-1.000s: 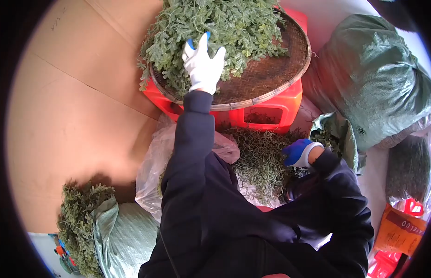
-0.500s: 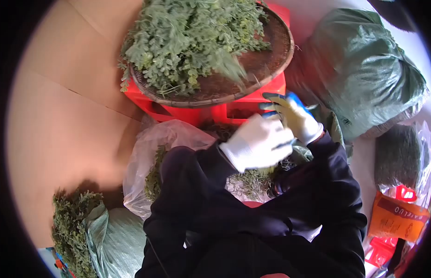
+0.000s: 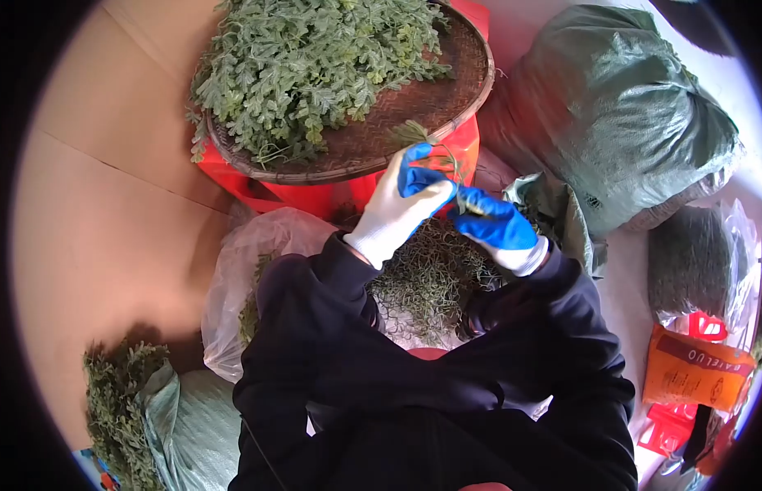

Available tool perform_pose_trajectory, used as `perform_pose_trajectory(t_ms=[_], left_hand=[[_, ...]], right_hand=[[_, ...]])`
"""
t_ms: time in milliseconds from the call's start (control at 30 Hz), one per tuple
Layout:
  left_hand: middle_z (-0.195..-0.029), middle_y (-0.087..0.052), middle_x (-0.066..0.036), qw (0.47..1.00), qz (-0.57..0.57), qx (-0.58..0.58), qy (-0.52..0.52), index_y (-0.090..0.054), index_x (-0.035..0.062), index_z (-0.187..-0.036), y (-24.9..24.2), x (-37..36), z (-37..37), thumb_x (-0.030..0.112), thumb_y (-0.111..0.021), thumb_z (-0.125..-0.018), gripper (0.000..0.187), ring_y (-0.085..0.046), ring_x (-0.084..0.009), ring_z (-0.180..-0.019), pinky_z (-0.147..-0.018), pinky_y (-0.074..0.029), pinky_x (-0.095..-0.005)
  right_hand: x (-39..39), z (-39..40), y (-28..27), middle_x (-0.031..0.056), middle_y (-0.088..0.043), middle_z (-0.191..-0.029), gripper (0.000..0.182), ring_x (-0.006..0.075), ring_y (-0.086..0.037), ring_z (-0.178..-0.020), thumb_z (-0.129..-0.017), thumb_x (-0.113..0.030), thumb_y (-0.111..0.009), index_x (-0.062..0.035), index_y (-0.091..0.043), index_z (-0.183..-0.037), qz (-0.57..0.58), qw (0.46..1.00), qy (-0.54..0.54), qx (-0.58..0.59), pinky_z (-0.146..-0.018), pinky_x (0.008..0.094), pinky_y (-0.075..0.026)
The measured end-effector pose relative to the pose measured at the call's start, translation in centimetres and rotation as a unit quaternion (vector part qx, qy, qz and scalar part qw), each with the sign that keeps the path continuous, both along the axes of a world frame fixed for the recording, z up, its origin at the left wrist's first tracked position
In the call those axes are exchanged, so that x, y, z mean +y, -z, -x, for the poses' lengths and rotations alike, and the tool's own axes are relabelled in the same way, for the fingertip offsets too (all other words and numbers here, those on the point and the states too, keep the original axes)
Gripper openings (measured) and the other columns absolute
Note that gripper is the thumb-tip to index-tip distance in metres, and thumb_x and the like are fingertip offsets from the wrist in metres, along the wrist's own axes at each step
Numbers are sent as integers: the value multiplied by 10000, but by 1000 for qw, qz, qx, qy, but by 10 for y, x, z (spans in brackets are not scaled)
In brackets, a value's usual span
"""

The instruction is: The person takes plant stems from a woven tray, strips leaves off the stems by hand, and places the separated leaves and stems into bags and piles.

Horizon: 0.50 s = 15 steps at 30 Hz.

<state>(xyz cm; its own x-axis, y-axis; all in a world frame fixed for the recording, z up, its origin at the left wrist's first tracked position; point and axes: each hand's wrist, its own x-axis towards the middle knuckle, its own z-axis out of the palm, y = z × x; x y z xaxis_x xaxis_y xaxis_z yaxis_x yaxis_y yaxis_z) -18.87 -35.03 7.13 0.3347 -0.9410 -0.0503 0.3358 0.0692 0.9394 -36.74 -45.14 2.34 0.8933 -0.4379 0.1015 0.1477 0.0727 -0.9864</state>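
Both hands wear white gloves with blue palms and fingers. They meet just in front of a round woven tray [image 3: 434, 106], with a thin leafy sprig [image 3: 410, 133] between them. My left hand [image 3: 401, 200] is closed, its fingertips pinching the sprig's stem. Closed too, my right hand [image 3: 504, 225] grips the stem's lower end, partly hidden by the fingers. Green lobed leafy stems [image 3: 307, 74] are heaped over the tray's left and middle. Below the hands, between my legs, lies a tangled pile of thin stems [image 3: 434, 270].
Red crates [image 3: 307, 196] support the tray. A clear plastic bag [image 3: 234, 286] stands to the left, and a green sack [image 3: 197, 417] with leafy stems at lower left. A large stuffed green sack [image 3: 618, 123], a dark bundle [image 3: 688, 262] and an orange bag [image 3: 696, 368] are at right.
My left hand has turned and moved up-left, showing its blue fingers; my right hand has lowered and turned. The sprig is now visible between them. The view has shifted slightly.
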Motion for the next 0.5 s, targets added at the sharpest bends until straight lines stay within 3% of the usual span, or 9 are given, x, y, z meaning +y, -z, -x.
perform_pose_trajectory(t_ms=[133,200,267,300,367,433,500], left_hand=[[-996,-561,-41,997,32,-6,-67,-378,45,-1358,6,-3,3,-25,-673,-827,611,-601,-115,-892,-785,-513,-264],[-1009,-506,-34,994,50,18,-95,-365,70,-1387,0,-4,4,-51,-681,-802,676,-592,-113,-874,-761,-518,-250],[-1013,-504,-26,993,65,-14,-96,-355,80,-1408,1,-4,-1,-92,-643,-799,696,-587,-120,-887,-777,-525,-269],[-1011,-491,-21,992,71,-40,-101,-351,86,-1413,0,-4,-2,-95,-643,-796,707,-586,-117,-880,-779,-524,-267],[-1005,-464,-11,986,82,-92,-109,-342,97,-1423,-2,-3,-5,-102,-641,-788,729,-584,-112,-867,-783,-521,-263],[-1005,-459,-6,983,97,-109,-110,-338,99,-1427,-6,-3,-1,-106,-635,-786,736,-581,-109,-868,-776,-515,-257],[-1020,-460,-3,985,108,-89,-100,-333,103,-1432,-7,-2,3,-111,-626,-787,740,-579,-104,-869,-759,-506,-248]], right_hand=[[10,-9,10,61,-547,-1298,487,190,-528,-1164,-833,84,-633,-61,-555,-1292,33,999,9,-29,-963,326,-429],[8,-12,10,90,-549,-1294,521,235,-524,-1186,-803,90,-657,-73,-559,-1288,107,991,19,-81,-988,351,-411],[14,-20,-14,115,-539,-1304,559,274,-507,-1212,-774,94,-680,-84,-560,-1289,251,953,30,-166,-1019,368,-384],[17,-23,-20,124,-530,-1318,467,254,-489,-1232,-813,28,-670,-68,-581,-1261,211,959,21,-187,-1044,368,-358],[17,-14,-38,130,-529,-1322,386,250,-489,-1236,-846,-43,-661,-47,-599,-1228,122,990,20,-70,-1042,369,-361],[16,-12,-50,128,-565,-1288,313,237,-467,-1263,-893,-164,-637,-2,-627,-1160,22,999,5,-41,-1038,372,-360],[13,-12,-36,122,-581,-1270,308,234,-460,-1269,-893,-170,-639,7,-631,-1144,-87,992,-26,-88,-1034,369,-362]])
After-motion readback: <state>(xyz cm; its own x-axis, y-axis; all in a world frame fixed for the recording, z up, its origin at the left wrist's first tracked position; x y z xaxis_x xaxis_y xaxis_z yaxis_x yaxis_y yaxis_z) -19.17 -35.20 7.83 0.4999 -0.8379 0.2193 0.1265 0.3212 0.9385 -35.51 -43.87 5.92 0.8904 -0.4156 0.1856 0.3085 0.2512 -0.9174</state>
